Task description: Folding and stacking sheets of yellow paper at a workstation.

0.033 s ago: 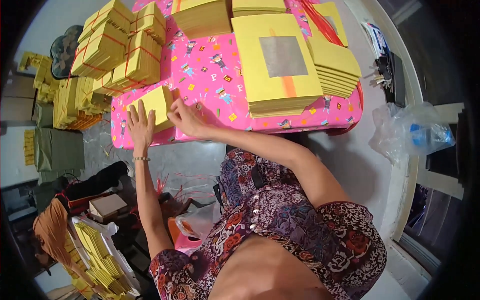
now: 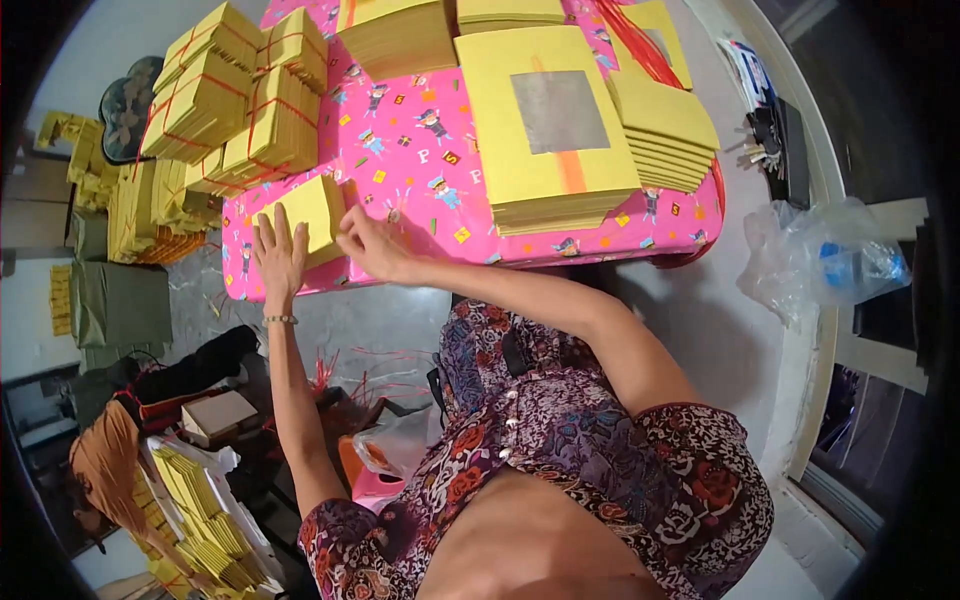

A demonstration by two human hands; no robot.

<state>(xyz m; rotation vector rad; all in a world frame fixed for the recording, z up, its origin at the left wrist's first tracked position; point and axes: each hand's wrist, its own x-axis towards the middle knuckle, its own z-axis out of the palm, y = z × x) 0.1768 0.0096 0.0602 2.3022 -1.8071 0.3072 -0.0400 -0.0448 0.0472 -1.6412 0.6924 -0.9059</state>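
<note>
My left hand (image 2: 281, 252) lies flat with its fingers spread on a small stack of yellow paper (image 2: 317, 212) near the table's front left. At the right edge of that stack is my right hand (image 2: 372, 245), its fingers curled and pressed together. Whatever those fingertips pinch is hidden or too small to make out. Yellow paper bundles (image 2: 205, 103) tied with red cord are piled just beyond the stack. To the right stands a tall pile of large yellow sheets (image 2: 490, 110), its top one bearing a silver square (image 2: 562, 112) and an orange stripe.
A pink patterned cloth (image 2: 400, 130) covers the table. Fanned yellow sheets (image 2: 665, 130) and red cords (image 2: 640, 45) lie at its right. On the left, a person in a brown top (image 2: 105, 455) is beside more yellow paper (image 2: 205, 510). A clear plastic bag (image 2: 800, 255) is at right.
</note>
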